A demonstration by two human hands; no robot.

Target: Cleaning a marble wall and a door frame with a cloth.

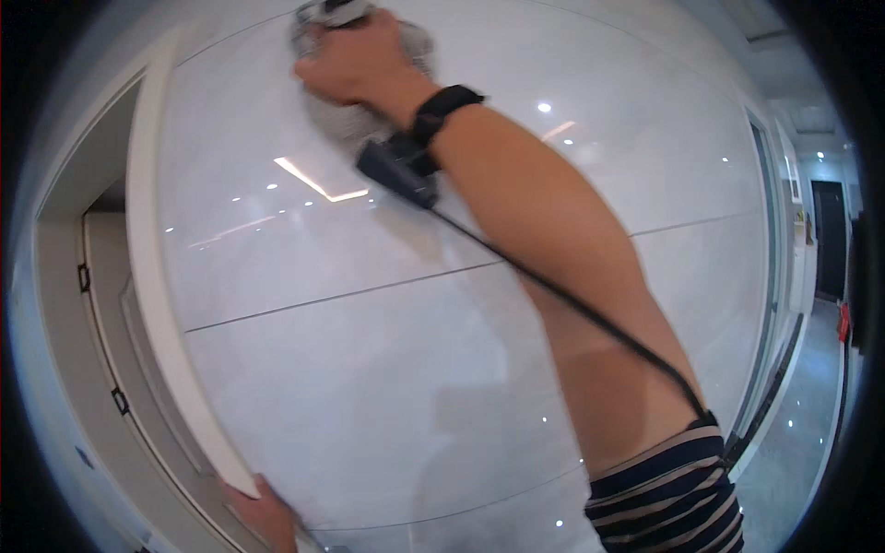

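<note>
High on a glossy pale tiled wall (359,387), my right hand (363,59) presses a bunched grey cloth (346,128) against the surface. The cloth spreads out above and below my fingers, and its upper end is cut off by the picture's top edge. A black strap (446,114) circles my right wrist, with a dark device (397,176) on its underside. From that device a black cable (567,294) runs along my forearm to a striped sleeve. At lower left, my left hand (266,515) grips the edge of a white door frame (162,276); part of it is out of view.
Inside the frame on the left stands a pale door (155,345) with dark hinges (120,401). Dark joint lines cross the wall, which reflects ceiling lights. To the right, a hallway floor (788,422) leads to a dark door (827,238). A red object (843,323) is at the far right.
</note>
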